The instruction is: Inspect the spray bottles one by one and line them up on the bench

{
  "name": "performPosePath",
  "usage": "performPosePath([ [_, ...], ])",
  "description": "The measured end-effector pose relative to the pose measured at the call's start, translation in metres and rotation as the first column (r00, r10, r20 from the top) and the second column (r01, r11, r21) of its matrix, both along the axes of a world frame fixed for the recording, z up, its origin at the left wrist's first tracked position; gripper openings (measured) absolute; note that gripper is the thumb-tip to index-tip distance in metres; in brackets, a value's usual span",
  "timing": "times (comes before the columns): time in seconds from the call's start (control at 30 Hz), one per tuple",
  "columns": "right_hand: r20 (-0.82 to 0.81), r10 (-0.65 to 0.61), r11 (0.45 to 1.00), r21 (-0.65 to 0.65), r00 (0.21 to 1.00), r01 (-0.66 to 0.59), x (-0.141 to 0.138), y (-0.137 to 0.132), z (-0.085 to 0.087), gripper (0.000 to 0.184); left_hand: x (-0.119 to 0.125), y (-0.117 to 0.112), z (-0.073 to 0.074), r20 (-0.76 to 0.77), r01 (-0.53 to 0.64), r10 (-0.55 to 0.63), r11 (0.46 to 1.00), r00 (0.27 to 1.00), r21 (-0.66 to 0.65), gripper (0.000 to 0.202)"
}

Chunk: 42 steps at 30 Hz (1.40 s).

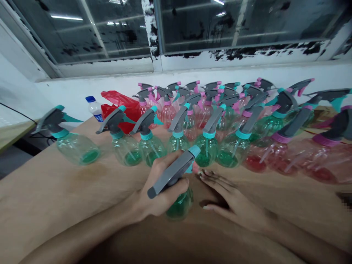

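Note:
My left hand point(162, 185) is closed around the neck of a green spray bottle point(180, 207) that stands near the table's front edge. Its grey sprayer head point(173, 172) with a turquoise nozzle slants up and to the right above my fingers. Part of the bottle's body is covered by the hand. To the right of the bottle, my right hand point(224, 194) lies low over the tabletop, fingers stretched out and thumb apart. A small pinkish patch shows by its fingertips; what it is I cannot make out.
A row of green spray bottles point(150, 152) stands just beyond my hands, with pink spray bottles point(275, 161) at the right and several more behind. At the back left are a red plastic bag point(121, 101) and a blue-capped bottle point(95, 108). A window point(96, 33) rises behind the wooden table point(35, 198).

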State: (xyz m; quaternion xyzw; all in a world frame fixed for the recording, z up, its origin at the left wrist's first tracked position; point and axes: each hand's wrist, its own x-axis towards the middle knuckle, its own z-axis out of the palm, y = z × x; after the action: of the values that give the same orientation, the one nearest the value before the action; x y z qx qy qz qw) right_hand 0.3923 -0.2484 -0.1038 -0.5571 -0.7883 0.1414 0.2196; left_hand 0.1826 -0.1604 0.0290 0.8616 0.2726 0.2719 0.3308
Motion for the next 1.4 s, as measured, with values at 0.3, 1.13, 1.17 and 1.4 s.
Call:
performPosePath([
  [0.3, -0.033, -0.046, 0.999, 0.005, 0.998, 0.047, -0.001, -0.002, 0.002, 0.073, 0.006, 0.0, -0.008, 0.103, -0.081, 0.084, 0.996, 0.991, -0.029, 0.005],
  [1.13, 0.034, 0.031, 0.997, 0.065, 0.999, -0.034, -0.002, -0.001, 0.007, 0.061, 0.003, 0.003, -0.01, 0.063, -0.065, 0.065, 0.998, 0.996, -0.007, 0.009],
  [1.17, 0.033, 0.029, 0.997, 0.065, 0.999, -0.031, -0.002, -0.002, 0.007, 0.062, 0.003, 0.003, -0.01, 0.073, -0.058, 0.058, 0.998, 0.996, 0.0, 0.013],
  [1.4, 0.058, 0.033, 0.997, 0.066, 0.998, -0.037, -0.001, -0.001, 0.004, 0.06, 0.005, 0.003, -0.009, 0.096, -0.064, 0.062, 0.998, 0.993, 0.014, 0.01],
])
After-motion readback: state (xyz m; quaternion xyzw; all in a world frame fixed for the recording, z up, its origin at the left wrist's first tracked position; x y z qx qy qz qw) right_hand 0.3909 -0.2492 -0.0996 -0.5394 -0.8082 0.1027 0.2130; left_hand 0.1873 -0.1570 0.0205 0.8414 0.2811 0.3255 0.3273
